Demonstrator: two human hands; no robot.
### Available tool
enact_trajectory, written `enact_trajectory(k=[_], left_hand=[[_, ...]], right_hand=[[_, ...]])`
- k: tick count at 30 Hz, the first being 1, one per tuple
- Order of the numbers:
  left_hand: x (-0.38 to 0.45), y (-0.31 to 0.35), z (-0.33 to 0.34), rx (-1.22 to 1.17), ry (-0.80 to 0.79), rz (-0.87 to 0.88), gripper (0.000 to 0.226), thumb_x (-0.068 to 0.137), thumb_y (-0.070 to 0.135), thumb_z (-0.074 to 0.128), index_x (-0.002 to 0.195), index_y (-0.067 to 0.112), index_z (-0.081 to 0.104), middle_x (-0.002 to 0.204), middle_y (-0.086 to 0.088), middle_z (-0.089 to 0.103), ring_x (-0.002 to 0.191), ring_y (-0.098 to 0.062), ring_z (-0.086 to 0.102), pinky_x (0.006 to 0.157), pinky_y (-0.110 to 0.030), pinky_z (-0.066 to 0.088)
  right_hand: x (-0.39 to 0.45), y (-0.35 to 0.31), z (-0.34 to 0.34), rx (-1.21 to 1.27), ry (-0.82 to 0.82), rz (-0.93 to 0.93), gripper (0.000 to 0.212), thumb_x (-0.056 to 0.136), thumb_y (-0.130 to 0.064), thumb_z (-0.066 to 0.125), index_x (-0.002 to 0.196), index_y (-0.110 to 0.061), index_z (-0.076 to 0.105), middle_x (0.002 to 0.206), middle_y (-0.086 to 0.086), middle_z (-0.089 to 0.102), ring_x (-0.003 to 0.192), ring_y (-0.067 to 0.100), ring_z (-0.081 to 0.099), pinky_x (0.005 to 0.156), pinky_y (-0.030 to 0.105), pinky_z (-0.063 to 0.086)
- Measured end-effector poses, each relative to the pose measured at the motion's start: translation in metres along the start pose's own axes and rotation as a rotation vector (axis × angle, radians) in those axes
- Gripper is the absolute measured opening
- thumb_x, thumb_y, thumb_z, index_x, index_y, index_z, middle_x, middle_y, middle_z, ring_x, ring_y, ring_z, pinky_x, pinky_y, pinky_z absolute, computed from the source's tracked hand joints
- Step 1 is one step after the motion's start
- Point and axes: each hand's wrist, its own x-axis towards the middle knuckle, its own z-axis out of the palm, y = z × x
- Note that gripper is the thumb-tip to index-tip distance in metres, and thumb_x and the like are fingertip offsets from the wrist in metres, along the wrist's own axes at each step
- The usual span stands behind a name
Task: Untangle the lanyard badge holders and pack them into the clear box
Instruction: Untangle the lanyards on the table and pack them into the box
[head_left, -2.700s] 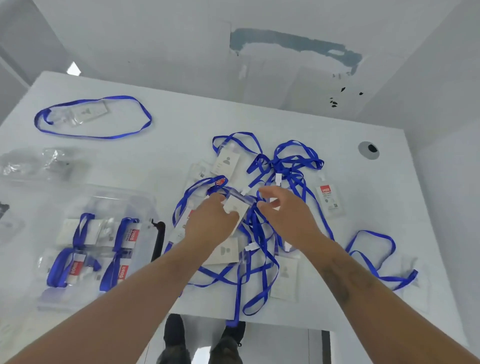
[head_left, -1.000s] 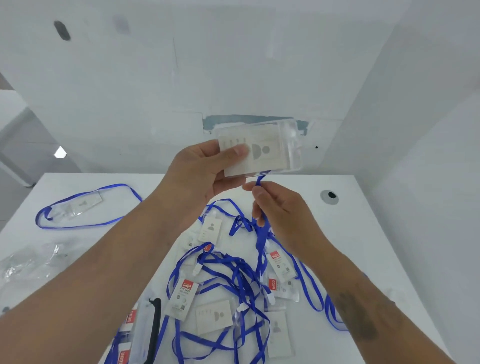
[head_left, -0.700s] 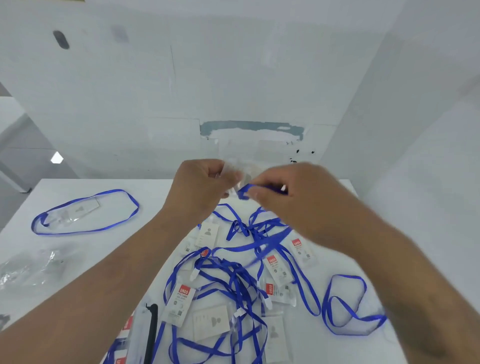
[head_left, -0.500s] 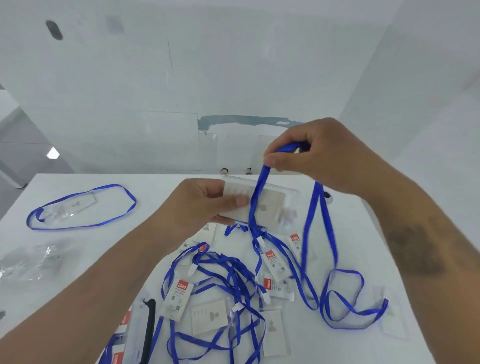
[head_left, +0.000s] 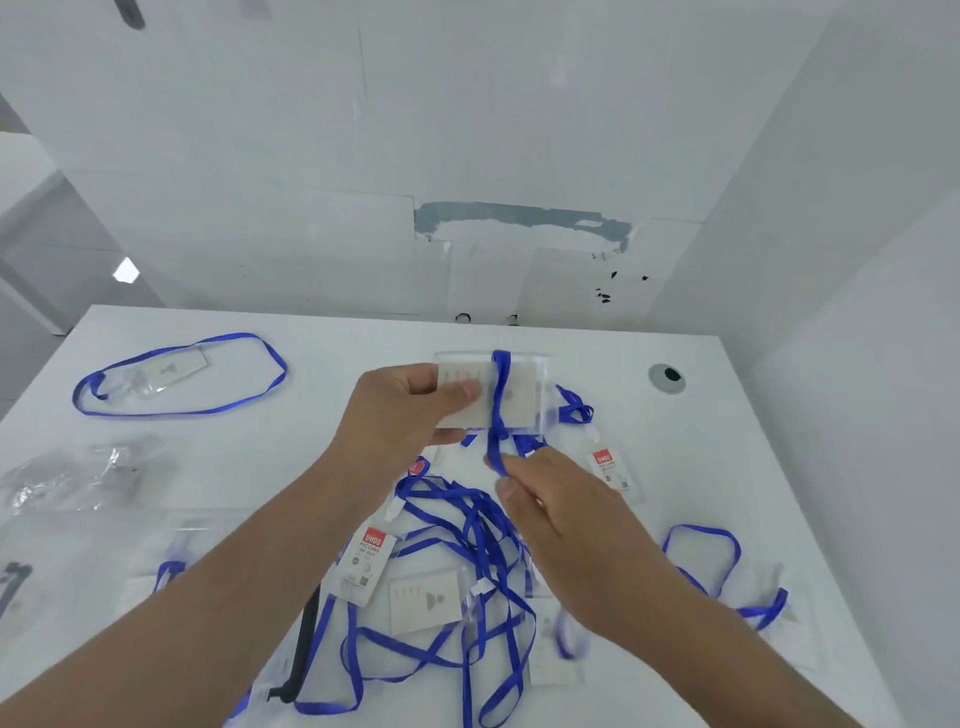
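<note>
Above the smooth white tabletop (head_left: 270, 467), the left hand (head_left: 400, 415) grips a flat, rectangular clear-plastic badge holder (head_left: 514, 389) by its left end, thumb pressed across the pale card inside. The right hand (head_left: 561, 509) pinches the narrow blue ribbon lanyard (head_left: 500, 410) that wraps over the holder's face. Below lies a tangled heap of lanyards (head_left: 467, 571) and glossy sleeves; the clear box (head_left: 171, 582) sits at lower left, a crinkled plastic bag (head_left: 72, 478) beyond it.

Blue lanyard (head_left: 500, 405), white table (head_left: 311, 441)
</note>
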Motion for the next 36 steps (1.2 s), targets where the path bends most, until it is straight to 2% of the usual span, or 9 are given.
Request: enact_trajectory(k=[4, 8, 13, 16, 18, 21, 28, 32, 36], left_hand=[[-0.006, -0.018, -0.001, 0.186, -0.019, 0.006, 0.007, 0.087, 0.017, 0.072, 0.082, 0.017, 0.078, 0.079, -0.007, 0.077, 0.077, -0.022, 0.074, 0.064, -0.021, 0.059], [-0.020, -0.028, -0.004, 0.252, -0.211, -0.048, 0.014, 0.083, 0.023, 0.075, 0.094, 0.014, 0.078, 0.088, -0.007, 0.078, 0.085, -0.023, 0.075, 0.075, -0.033, 0.062], [-0.033, -0.029, -0.010, 0.002, -0.401, -0.146, 0.042, 0.071, 0.027, 0.078, 0.103, 0.000, 0.074, 0.107, -0.010, 0.074, 0.099, -0.033, 0.070, 0.075, -0.032, 0.061], [-0.037, -0.026, -0.008, -0.201, -0.397, -0.174, 0.030, 0.073, 0.018, 0.073, 0.100, 0.007, 0.077, 0.107, -0.014, 0.075, 0.095, -0.028, 0.073, 0.072, -0.030, 0.062], [-0.037, -0.024, -0.005, -0.273, -0.312, -0.187, 0.024, 0.073, 0.016, 0.071, 0.094, 0.009, 0.079, 0.103, -0.015, 0.075, 0.088, -0.024, 0.074, 0.065, -0.026, 0.061], [-0.030, -0.030, -0.002, -0.194, -0.143, -0.183, 0.017, 0.078, 0.019, 0.074, 0.093, 0.013, 0.079, 0.103, -0.016, 0.075, 0.097, -0.032, 0.072, 0.070, -0.028, 0.061], [-0.027, -0.040, 0.007, -0.019, 0.077, -0.136, 0.007, 0.085, 0.015, 0.073, 0.091, 0.014, 0.077, 0.080, -0.002, 0.078, 0.079, -0.019, 0.075, 0.059, -0.020, 0.059], [-0.031, -0.048, 0.008, 0.122, 0.023, -0.090, 0.039, 0.083, 0.021, 0.075, 0.101, -0.013, 0.065, 0.086, -0.028, 0.065, 0.085, -0.041, 0.068, 0.058, -0.018, 0.056], [-0.040, -0.042, 0.004, 0.126, -0.056, -0.091, 0.028, 0.081, 0.022, 0.076, 0.099, 0.000, 0.074, 0.091, -0.011, 0.074, 0.086, -0.028, 0.073, 0.064, -0.026, 0.061]], right_hand=[[-0.004, -0.017, -0.037, -0.123, 0.015, -0.114, 0.030, 0.101, -0.037, 0.038, 0.123, -0.042, 0.058, 0.106, -0.018, 0.055, 0.090, 0.001, 0.054, 0.083, 0.019, 0.042], [0.020, -0.003, -0.072, 0.131, 0.095, -0.089, 0.012, 0.088, -0.027, 0.067, 0.095, -0.034, 0.072, 0.068, -0.028, 0.062, 0.060, -0.009, 0.055, 0.058, 0.005, 0.038], [0.052, 0.035, -0.060, 0.620, 0.036, 0.077, 0.007, 0.080, -0.017, 0.077, 0.086, -0.020, 0.076, 0.072, -0.009, 0.073, 0.055, -0.001, 0.058, 0.057, 0.014, 0.044], [0.046, 0.051, -0.021, 0.785, 0.045, 0.254, 0.014, 0.081, -0.013, 0.072, 0.075, -0.024, 0.079, 0.073, -0.001, 0.074, 0.071, 0.020, 0.064, 0.071, 0.033, 0.053], [0.036, 0.053, 0.003, 0.658, 0.030, 0.358, 0.032, 0.086, -0.003, 0.060, 0.060, -0.017, 0.071, 0.054, -0.002, 0.063, 0.058, 0.023, 0.054, 0.060, 0.030, 0.049], [0.009, 0.041, 0.025, 0.521, -0.004, 0.318, 0.024, 0.095, -0.018, 0.055, 0.072, -0.013, 0.058, 0.047, -0.010, 0.043, 0.040, 0.003, 0.033, 0.042, 0.014, 0.030], [-0.020, 0.022, 0.003, -0.077, -0.054, -0.053, 0.034, 0.104, -0.031, 0.035, 0.133, -0.036, 0.052, 0.105, -0.018, 0.052, 0.093, 0.002, 0.051, 0.082, 0.017, 0.041], [-0.009, 0.019, -0.031, -0.072, 0.109, -0.149, 0.019, 0.093, -0.039, 0.056, 0.107, -0.044, 0.066, 0.082, -0.026, 0.057, 0.081, -0.002, 0.051, 0.076, 0.015, 0.041], [0.016, 0.028, -0.039, 0.074, 0.208, -0.119, 0.005, 0.081, -0.042, 0.072, 0.085, -0.040, 0.071, 0.082, -0.020, 0.060, 0.084, 0.003, 0.055, 0.073, 0.020, 0.044]])
